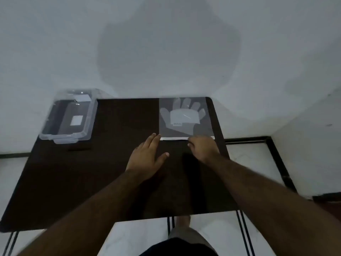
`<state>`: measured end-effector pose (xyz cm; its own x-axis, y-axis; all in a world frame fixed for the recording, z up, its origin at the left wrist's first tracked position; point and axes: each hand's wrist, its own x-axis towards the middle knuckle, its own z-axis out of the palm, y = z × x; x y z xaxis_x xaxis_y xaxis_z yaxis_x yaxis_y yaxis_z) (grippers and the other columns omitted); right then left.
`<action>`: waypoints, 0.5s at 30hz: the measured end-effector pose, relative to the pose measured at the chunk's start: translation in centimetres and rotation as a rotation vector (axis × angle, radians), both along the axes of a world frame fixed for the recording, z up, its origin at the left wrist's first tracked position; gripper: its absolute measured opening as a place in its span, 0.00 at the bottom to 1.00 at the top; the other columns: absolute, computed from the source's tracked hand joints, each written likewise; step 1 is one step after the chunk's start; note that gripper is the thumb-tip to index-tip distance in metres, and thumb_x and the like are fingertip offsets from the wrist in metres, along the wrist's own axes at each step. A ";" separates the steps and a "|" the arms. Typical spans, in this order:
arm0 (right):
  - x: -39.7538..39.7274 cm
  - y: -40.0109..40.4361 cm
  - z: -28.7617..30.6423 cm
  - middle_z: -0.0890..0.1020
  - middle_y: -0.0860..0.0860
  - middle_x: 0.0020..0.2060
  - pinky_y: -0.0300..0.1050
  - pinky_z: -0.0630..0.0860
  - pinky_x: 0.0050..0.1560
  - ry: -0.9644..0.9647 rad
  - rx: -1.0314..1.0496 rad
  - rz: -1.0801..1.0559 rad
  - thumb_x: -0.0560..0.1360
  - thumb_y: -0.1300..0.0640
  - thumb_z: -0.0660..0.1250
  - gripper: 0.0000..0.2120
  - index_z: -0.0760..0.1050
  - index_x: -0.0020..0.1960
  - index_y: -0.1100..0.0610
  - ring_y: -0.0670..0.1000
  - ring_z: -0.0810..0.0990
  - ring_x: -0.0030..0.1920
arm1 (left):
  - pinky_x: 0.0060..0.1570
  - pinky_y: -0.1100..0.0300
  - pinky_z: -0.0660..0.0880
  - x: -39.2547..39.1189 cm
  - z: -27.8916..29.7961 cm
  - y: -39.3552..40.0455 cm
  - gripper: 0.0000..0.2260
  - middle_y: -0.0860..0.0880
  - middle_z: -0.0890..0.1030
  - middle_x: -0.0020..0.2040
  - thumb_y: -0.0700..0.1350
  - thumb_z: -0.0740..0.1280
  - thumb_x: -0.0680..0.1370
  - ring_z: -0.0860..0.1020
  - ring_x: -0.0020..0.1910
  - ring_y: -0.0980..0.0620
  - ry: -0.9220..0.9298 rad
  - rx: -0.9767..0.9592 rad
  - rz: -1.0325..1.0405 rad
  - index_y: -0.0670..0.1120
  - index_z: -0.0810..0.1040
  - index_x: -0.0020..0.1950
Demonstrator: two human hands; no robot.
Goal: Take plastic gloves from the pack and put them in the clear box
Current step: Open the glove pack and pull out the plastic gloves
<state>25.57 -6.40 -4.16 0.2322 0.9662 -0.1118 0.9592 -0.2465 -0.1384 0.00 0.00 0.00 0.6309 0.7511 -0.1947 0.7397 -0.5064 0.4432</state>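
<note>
**Both hands at the pack's mouth, nothing out yet**

The pack of plastic gloves (185, 118) lies flat at the far right of the dark table (110, 172), a glove outline and a pale label showing through its clear film. Its near edge carries a white sealing strip (174, 138), and that is where the action sits. By the look of it, the gloves are all inside the pack; none is loose on the table.

Over at the far left corner, well apart from the pack, the clear box (68, 122) stands open, its lid apparently tipped up behind it. Only a pale rectangle, probably a label, shows at its bottom, and no glove is visible in there. So I judge the task barely begun: the pack has to be opened, the gloves drawn out and carried across to the box.

Now the hands. The left hand (147, 156) is spread flat, palm down, fingers straight and thumb out to the side, its fingertips right at the left end of the white strip, gripping nothing. The right hand (202, 147) is curled over the right part of that strip, knuckles up, fingers tucked under; whether it has actually pinched the flap I cannot tell, since the fingers hide the contact. Both forearms reach forward from the near edge.
</note>
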 end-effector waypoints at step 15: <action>7.3 9.0 -4.2 0.82 0.52 0.56 0.52 0.79 0.61 0.145 -0.387 0.260 0.83 0.53 0.69 0.07 0.83 0.58 0.52 0.53 0.81 0.57 | 0.79 0.46 0.67 8.1 -7.9 1.2 0.36 0.49 0.62 0.87 0.62 0.64 0.84 0.65 0.82 0.46 0.099 -0.158 0.020 0.52 0.55 0.88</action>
